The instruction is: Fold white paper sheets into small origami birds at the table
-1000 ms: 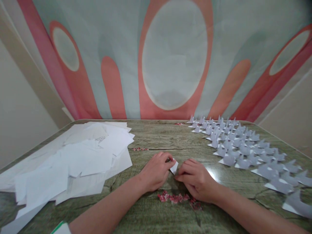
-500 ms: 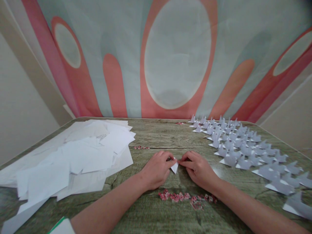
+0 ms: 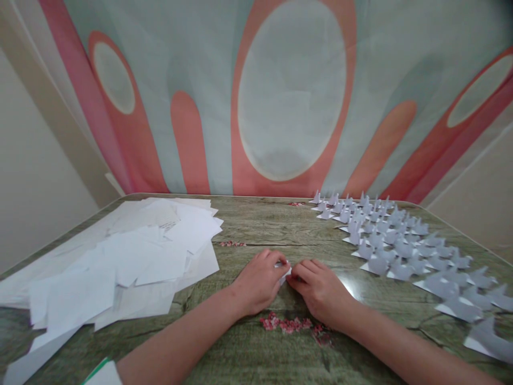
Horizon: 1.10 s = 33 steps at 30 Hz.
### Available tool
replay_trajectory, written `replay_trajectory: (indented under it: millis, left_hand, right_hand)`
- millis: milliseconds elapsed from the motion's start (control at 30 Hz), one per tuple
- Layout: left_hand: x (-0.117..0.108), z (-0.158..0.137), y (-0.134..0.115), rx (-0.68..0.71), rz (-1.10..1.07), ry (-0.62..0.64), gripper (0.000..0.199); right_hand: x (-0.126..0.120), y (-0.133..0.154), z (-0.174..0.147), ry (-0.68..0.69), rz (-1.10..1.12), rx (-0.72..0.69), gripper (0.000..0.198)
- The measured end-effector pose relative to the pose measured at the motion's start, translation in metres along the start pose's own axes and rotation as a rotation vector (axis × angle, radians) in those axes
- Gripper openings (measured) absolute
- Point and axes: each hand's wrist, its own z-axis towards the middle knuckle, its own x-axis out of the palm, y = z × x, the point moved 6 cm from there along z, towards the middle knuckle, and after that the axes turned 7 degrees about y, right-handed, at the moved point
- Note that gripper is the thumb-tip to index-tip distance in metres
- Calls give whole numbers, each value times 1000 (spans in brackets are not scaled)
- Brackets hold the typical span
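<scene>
A small folded piece of white paper [image 3: 284, 277] is held just above the middle of the table, mostly covered by fingers. My left hand [image 3: 262, 282] pinches its left side between thumb and fingertips. From the other side, my right hand [image 3: 319, 289] closes its bent fingers on the paper's right edge. The two hands nearly touch, and the exact shape of the fold between them is hidden.
On the left lies a spread pile of white paper sheets [image 3: 140, 256]. Several rows of folded paper birds [image 3: 377, 264] stand on the right. The wood-patterned table [image 3: 224, 347] ends at a printed curtain [image 3: 208, 107] behind it.
My right hand has moved slightly left, against the paper and closer to my left hand. Less of the folded paper shows. The left hand has barely moved.
</scene>
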Motion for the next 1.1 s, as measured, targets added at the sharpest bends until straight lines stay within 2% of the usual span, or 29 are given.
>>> replay_trajectory:
  millis: [133, 233, 400, 600, 1100]
  left_hand:
    - [1, 0, 0, 12, -25, 5, 24]
    - [1, 0, 1, 24, -57, -11, 27]
    - [-2, -1, 5, 32, -170, -54, 27]
    - [-7, -1, 9, 10, -305, -95, 33]
    - [-3, 0, 19, -11, -478, -191, 38]
  right_hand:
    - [0, 9, 0, 3, 140, -50, 14]
    - [-3, 12, -1, -37, 241, -74, 19]
    - [-11, -2, -4, -148, 366, -14, 28]
    - [-8, -23, -3, -180, 394, 75, 26]
    - [0, -28, 1, -167, 414, 111, 20]
